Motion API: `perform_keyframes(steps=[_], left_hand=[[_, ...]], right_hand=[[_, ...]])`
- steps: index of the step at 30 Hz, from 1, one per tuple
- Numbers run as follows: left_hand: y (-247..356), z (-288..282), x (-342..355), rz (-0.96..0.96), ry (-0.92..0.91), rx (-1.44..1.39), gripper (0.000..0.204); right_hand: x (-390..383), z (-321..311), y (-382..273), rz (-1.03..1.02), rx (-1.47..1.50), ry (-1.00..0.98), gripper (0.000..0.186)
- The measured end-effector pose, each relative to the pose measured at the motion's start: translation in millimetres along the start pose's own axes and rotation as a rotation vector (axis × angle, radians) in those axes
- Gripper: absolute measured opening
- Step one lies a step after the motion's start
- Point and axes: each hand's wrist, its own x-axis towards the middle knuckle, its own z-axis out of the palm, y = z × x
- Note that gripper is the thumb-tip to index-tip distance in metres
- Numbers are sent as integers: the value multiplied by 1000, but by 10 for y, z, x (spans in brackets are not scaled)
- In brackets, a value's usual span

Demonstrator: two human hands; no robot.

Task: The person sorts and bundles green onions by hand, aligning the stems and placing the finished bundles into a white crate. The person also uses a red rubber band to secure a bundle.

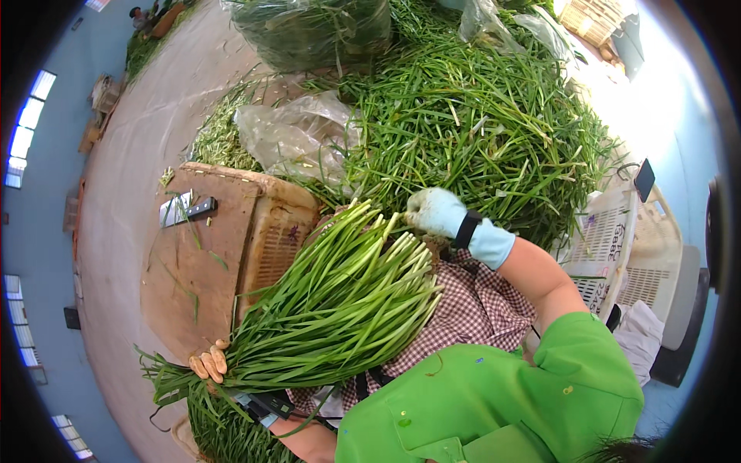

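Note:
A large bunch of garlic chives [332, 309] lies across my lap, its pale stem ends fanned toward the upper right. My left hand [208, 364] is wrapped round the leafy end of the bunch at the lower left; only its fingers show past the leaves. At the pale stem ends, my right hand [438, 213] is closed, in a light blue and white glove with a black wrist strap. What its fingers hold, if anything, I cannot make out. Beyond it rises a big heap of loose chives [478, 123]. A checked apron [455, 309] covers my lap.
On my left a wooden board [201, 255] rests against a plastic crate [282, 231], with a black-handled knife [187, 208] on it. A clear plastic bag [297, 131] lies behind. White crates [598, 239] stand at right, and a bagged green bundle [312, 31] sits at the back.

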Motion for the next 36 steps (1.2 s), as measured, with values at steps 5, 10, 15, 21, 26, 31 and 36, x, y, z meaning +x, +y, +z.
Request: perform_keyframes(steps=[5, 10, 15, 21, 26, 31, 36], left_hand=[[281, 122, 82, -238, 133, 364, 40], [108, 82, 5, -47, 13, 72, 16], [43, 42, 20, -75, 72, 269, 9], [130, 189, -69, -9, 269, 386, 28], [-193, 497, -672, 4, 74, 376, 38], [-180, 670, -966, -219, -68, 391, 45], [-86, 555, -627, -171, 166, 459, 48]], right_hand=[[38, -743, 91, 126, -451, 692, 19], [147, -225, -316, -350, 33, 195, 22], [395, 395, -570, -639, -225, 101, 24], [459, -302, -83, -50, -480, 292, 15], [251, -592, 92, 196, -504, 357, 50], [412, 182, -444, -560, -308, 177, 59], [803, 62, -434, -384, 66, -126, 19]])
